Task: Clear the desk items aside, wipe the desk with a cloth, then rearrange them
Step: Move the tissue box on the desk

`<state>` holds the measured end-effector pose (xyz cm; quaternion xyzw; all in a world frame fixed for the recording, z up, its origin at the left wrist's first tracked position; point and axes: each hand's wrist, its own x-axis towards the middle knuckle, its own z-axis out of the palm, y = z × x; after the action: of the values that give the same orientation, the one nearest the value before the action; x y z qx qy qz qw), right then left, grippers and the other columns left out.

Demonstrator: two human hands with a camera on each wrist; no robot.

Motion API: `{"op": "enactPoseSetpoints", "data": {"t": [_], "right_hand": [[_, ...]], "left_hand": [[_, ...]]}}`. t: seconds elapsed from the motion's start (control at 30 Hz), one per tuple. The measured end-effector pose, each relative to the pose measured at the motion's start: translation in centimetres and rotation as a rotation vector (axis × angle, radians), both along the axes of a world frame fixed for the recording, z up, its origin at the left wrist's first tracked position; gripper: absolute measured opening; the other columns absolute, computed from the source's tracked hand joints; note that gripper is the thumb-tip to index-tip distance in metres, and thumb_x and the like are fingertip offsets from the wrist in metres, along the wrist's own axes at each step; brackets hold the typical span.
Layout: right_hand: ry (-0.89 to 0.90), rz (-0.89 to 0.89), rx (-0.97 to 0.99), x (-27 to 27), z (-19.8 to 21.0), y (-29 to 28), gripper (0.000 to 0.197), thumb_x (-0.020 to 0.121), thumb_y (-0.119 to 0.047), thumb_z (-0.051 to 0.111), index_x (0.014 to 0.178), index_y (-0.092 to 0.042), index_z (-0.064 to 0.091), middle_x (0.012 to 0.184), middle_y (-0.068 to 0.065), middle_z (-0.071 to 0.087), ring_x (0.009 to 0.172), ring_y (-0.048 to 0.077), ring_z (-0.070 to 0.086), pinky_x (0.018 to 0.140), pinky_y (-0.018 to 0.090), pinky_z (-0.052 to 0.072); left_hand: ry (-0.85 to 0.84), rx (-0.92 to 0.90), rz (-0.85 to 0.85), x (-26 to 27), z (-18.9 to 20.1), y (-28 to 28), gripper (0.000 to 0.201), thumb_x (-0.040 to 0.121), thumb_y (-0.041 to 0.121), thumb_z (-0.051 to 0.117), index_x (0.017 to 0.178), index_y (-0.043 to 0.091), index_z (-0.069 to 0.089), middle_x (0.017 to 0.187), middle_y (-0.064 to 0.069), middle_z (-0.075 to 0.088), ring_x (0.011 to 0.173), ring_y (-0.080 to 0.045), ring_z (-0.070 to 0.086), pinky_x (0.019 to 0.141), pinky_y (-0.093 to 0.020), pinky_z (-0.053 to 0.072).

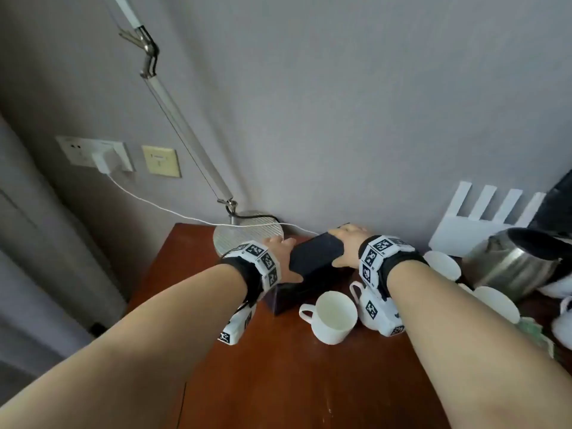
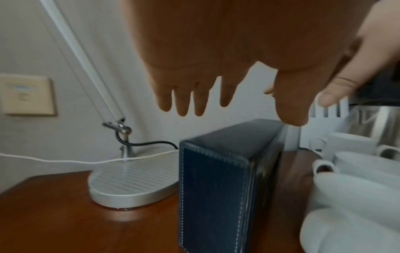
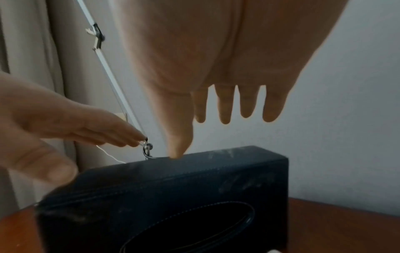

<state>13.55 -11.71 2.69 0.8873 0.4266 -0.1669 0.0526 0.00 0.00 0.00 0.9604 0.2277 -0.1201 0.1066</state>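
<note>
Hands hover over the dark tissue box (image 1: 312, 258) — left hand (image 1: 283, 258), right hand (image 1: 346, 243) — fingers straight, gripping nothing.

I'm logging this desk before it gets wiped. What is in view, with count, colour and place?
Tissue box: one, dark blue, standing on its side at the desk's back, between both hands.
Lamp: one, silver, round base left of the box.
Cups: at least four, white, right of the box.
Kettle: one, steel, far right.
White slatted piece: one, against the wall.
Charger cable: one, white, from the wall socket.
Desk: one, reddish-brown.
Left hand: open, at the box's left.
Right hand: open, on the box's top.
</note>
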Motion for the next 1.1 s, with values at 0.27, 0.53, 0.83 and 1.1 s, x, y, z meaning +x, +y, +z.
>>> {"op": "enactPoseSetpoints", "data": {"t": [0.27, 0.53, 0.83, 1.1], "right_hand": [[0.059, -0.108, -0.128, 0.2, -3.1, 2.5, 0.079, 0.085, -0.02, 0.062, 0.149, -0.029, 0.017, 0.157, 0.003, 0.009, 0.143, 0.025, 0.018, 0.116, 0.03, 0.023], [0.06, -0.031, -0.134, 0.0, -2.8, 4.8, 0.08, 0.084, -0.018, 0.065, 0.148, -0.033, 0.021, 0.153, 0.001, 0.018, 0.138, 0.024, 0.027, 0.113, 0.033, 0.03], [-0.046, 0.213, -0.154, -0.1, -2.9, 4.6, 0.078, 0.085, -0.027, 0.064, 0.148, -0.032, 0.019, 0.149, -0.001, 0.025, 0.135, 0.023, 0.028, 0.111, 0.035, 0.031], [-0.006, 0.247, -0.146, -0.5, -3.0, 4.2, 0.09, 0.08, -0.038, 0.069, 0.15, -0.028, 0.013, 0.157, -0.001, 0.013, 0.144, 0.023, 0.018, 0.115, 0.041, 0.02]], "left_hand": [[0.01, -0.006, -0.085, 0.2, -2.7, 1.7, 0.09, 0.075, 0.048, 0.063, 0.148, 0.023, 0.015, 0.131, -0.01, 0.043, 0.116, -0.031, 0.05, 0.094, -0.041, 0.047], [0.013, -0.011, -0.065, -2.1, -2.6, 3.7, 0.089, 0.078, 0.049, 0.06, 0.148, 0.023, 0.012, 0.134, -0.007, 0.041, 0.118, -0.028, 0.048, 0.097, -0.037, 0.043], [0.087, -0.071, 0.031, -4.6, -1.7, 3.8, 0.089, 0.078, 0.041, 0.065, 0.148, 0.027, 0.011, 0.136, -0.004, 0.039, 0.123, -0.025, 0.044, 0.099, -0.039, 0.044], [0.158, -0.004, 0.156, -8.8, -1.0, 5.2, 0.085, 0.077, 0.03, 0.069, 0.146, 0.024, 0.02, 0.141, 0.0, 0.04, 0.13, -0.021, 0.039, 0.102, -0.038, 0.042]]}}
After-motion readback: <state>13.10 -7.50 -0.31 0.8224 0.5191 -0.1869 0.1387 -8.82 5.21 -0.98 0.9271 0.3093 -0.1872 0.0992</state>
